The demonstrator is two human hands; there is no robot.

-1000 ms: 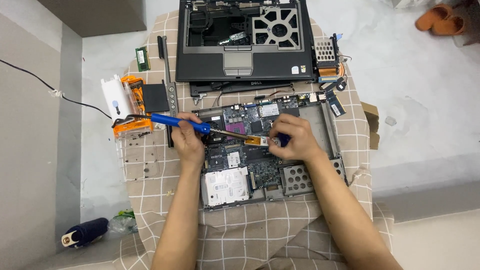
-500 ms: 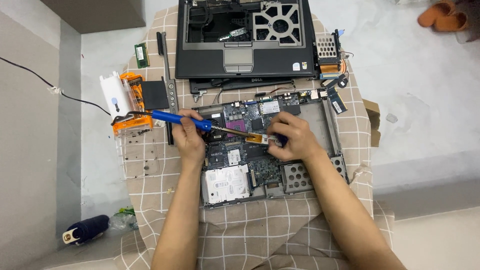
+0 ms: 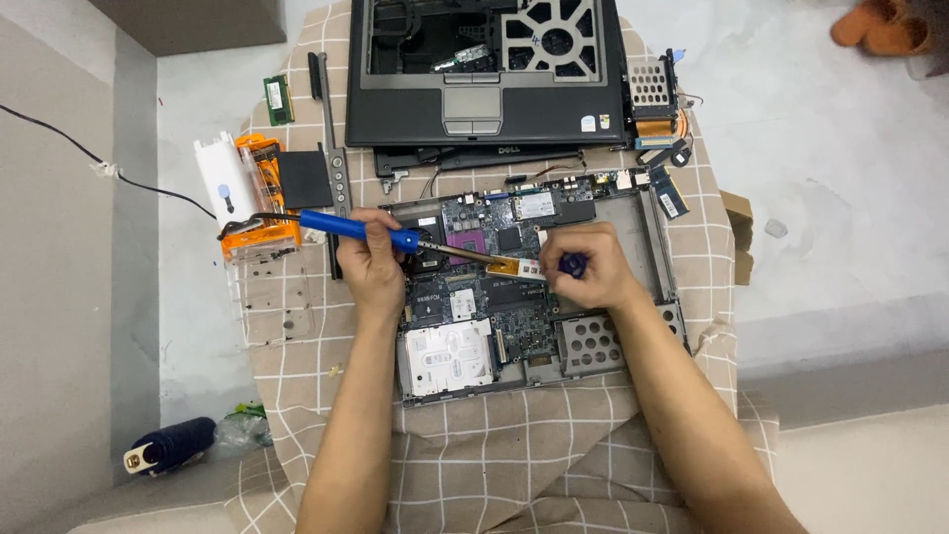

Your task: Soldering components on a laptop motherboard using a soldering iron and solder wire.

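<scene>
I'm gripping soldering iron (image 3: 361, 228) in left hand (image 3: 371, 265), right hand (image 3: 583, 267) pinching a dark-handled tool (image 3: 571, 263); tip nearing motherboard (image 3: 494, 287) at 3 o'clock, risking scorching chips.

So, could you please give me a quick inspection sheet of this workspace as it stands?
Surface: checked cloth on a grey floor.
Job's things: opened laptop base, board exposed; blue-handled soldering iron.
Clutter: laptop palmrest shell, orange iron stand, memory stick, dark canister.
Grippers: left hand grips the iron; right hand holds a small dark tool on the board.
Cables: black cord to the iron.
Surroundings: orange slippers.
</scene>
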